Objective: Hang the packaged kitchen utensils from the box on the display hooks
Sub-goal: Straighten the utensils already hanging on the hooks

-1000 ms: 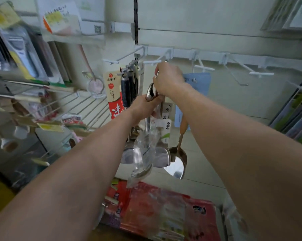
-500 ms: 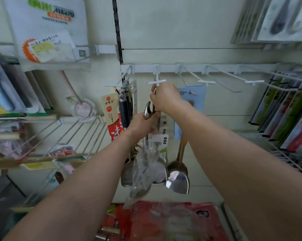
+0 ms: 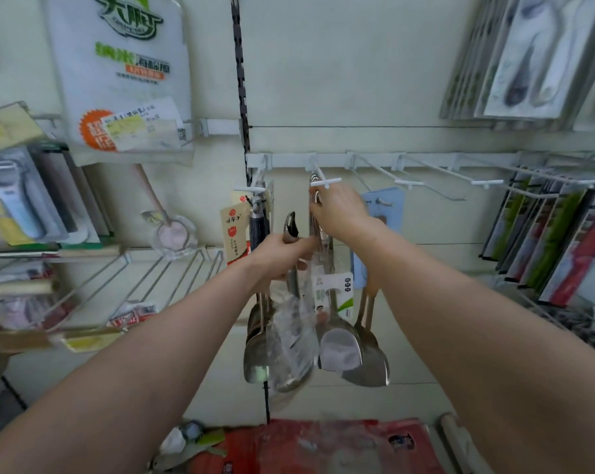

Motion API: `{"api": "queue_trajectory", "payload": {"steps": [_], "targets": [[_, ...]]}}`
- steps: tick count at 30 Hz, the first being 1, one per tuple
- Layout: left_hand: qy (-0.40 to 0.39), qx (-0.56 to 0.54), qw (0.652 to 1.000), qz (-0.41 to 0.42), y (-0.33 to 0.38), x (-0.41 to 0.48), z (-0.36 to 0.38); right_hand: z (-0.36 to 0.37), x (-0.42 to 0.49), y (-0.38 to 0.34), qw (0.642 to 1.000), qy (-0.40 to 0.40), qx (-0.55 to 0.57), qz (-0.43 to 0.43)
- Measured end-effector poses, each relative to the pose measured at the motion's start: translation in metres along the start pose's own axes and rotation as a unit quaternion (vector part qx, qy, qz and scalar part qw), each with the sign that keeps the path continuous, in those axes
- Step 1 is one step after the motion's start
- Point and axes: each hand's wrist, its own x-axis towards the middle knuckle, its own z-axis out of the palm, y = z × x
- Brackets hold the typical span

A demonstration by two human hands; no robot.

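Note:
My left hand [image 3: 279, 256] grips the handle of a steel utensil in clear plastic wrap [image 3: 291, 333]; its top loop [image 3: 290, 224] stands free below the hooks. My right hand [image 3: 339, 213] holds the tops of the steel spatulas [image 3: 340, 343] that hang on the second white display hook [image 3: 325, 181]. More utensils with a red-and-tan card [image 3: 235, 234] hang on the first hook [image 3: 255, 189] to the left. The box is not clearly visible.
Bare white hooks [image 3: 409, 182] run along the rail [image 3: 426, 160] to the right, then packaged goods [image 3: 556, 241]. A blue card [image 3: 381, 213] hangs behind my right hand. Wire shelves [image 3: 118, 278] stand at left. Red packaging [image 3: 323, 446] lies below.
The camera has tilted upward. My left hand and its wrapped utensil have shifted slightly left, away from the hung spatulas. My right hand stays at the second hook.

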Motion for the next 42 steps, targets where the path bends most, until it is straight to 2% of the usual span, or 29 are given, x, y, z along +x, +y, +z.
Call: {"api": "queue_trajectory", "payload": {"steps": [5, 8, 9, 12, 14, 16, 18, 20, 24, 27, 30, 32, 34, 37, 40, 42], "targets": [[0.0, -0.031, 0.999, 0.021, 0.014, -0.017, -0.003, -0.011, -0.015, 0.003, 0.996, -0.009, 0.087, 0.004], [0.029, -0.027, 0.999, 0.004, 0.015, -0.018, -0.001, -0.017, -0.034, 0.007, 0.989, -0.031, 0.139, 0.026], [0.045, -0.035, 0.998, -0.005, 0.015, -0.018, 0.0, -0.017, -0.04, 0.01, 0.983, -0.06, 0.171, 0.04], [0.09, -0.068, 0.993, -0.039, 0.017, -0.013, 0.002, -0.016, -0.057, 0.017, 0.928, -0.213, 0.288, 0.1], [0.106, -0.083, 0.989, -0.056, 0.019, -0.01, 0.003, -0.01, -0.064, 0.02, 0.918, -0.289, 0.257, 0.091], [0.113, -0.083, 0.988, -0.064, 0.022, -0.009, 0.005, 0.0, -0.072, 0.019, 0.916, -0.327, 0.216, 0.083], [0.111, -0.059, 0.99, -0.061, 0.026, -0.011, 0.008, 0.008, -0.073, 0.018, 0.915, -0.316, 0.232, 0.094], [0.109, -0.038, 0.992, -0.043, 0.027, -0.015, 0.011, 0.011, -0.071, 0.018, 0.911, -0.272, 0.286, 0.119], [0.074, -0.019, 0.996, 0.04, 0.019, -0.019, 0.017, 0.003, -0.065, 0.021, 0.898, -0.186, 0.368, 0.153], [0.063, -0.009, 0.996, 0.06, 0.021, -0.019, 0.021, -0.002, -0.065, 0.019, 0.872, -0.214, 0.418, 0.14], [0.085, 0.003, 0.994, 0.067, 0.026, -0.02, 0.019, -0.003, -0.066, 0.02, 0.827, -0.244, 0.494, 0.112], [0.114, 0.018, 0.992, 0.059, 0.028, -0.019, 0.016, -0.004, -0.066, 0.021, 0.818, -0.249, 0.508, 0.101], [0.147, 0.018, 0.988, 0.03, 0.027, -0.014, 0.014, -0.004, -0.067, 0.019, 0.846, -0.26, 0.459, 0.079], [0.183, 0.03, 0.983, -0.01, 0.031, -0.012, 0.015, 0.006, -0.071, 0.004, 0.924, -0.263, 0.278, 0.021], [0.202, 0.046, 0.978, -0.03, 0.039, -0.011, 0.017, 0.027, -0.071, -0.01, 0.973, -0.152, 0.176, -0.01], [0.213, 0.046, 0.975, -0.044, 0.042, -0.008, 0.016, 0.031, -0.07, -0.014, 0.986, -0.09, 0.14, -0.02]]}}
